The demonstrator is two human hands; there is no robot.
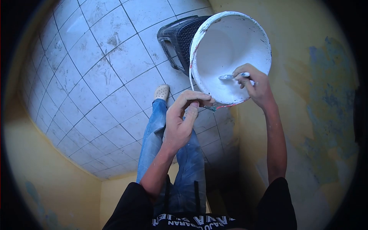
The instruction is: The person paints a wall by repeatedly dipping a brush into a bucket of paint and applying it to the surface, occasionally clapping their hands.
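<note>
A large white bucket point(197, 42) is tilted with its mouth facing me, and white material coats its inside. My right hand point(253, 82) reaches into the mouth, fingers closed around the white-smeared handle of a small putty knife point(226, 77). The blade points left, over the white material near the lower inner wall. My left hand point(183, 119) is at the bucket's lower left rim, with curled fingers whose tips touch the edge. Beside those fingertips hangs the bucket's thin handle with a reddish strip point(226, 106). White residue marks both hands.
A black plastic stool point(184, 38) stands under and left of the bucket. White floor tiles point(115, 73) with dirty smudges spread to the left. Close on the right rises a yellow wall point(291, 126) with a grey-green patch point(329, 111). My shoe point(161, 92) is below the stool.
</note>
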